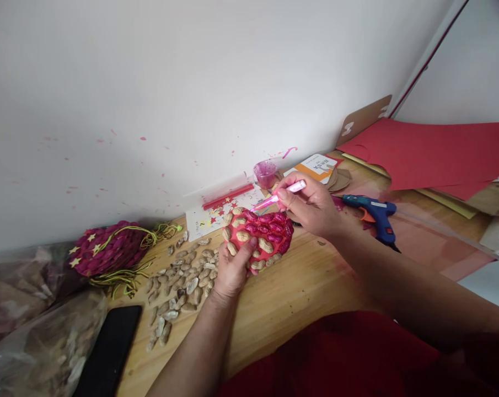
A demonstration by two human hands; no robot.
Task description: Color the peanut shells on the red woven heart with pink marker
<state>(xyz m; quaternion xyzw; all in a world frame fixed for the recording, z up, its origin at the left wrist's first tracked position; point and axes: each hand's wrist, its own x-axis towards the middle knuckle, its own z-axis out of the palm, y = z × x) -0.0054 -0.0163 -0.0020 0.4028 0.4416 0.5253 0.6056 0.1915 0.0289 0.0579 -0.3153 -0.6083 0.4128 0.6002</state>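
Note:
My left hand (235, 263) grips the lower edge of a red peanut-shell craft piece (268, 234), its thumb lying over the front. Shells on the right part and along the top are painted magenta, while those at the left and bottom keep their tan colour. In my right hand (309, 204) is a paintbrush (291, 190) with a pale, pink-stained handle, held between thumb and fingers. Its tip reaches the upper edge of the piece; whether it touches a shell I cannot tell. Behind my right hand stands a clear cup of pink paint (266, 173).
Loose peanut shells (187, 275) lie left of my left hand. Further left are finished magenta pieces (108, 248) with yellow cords, plastic bags (42, 331) and a black phone (111, 347). A blue glue gun (379, 215) and red sheets (435, 154) lie to the right.

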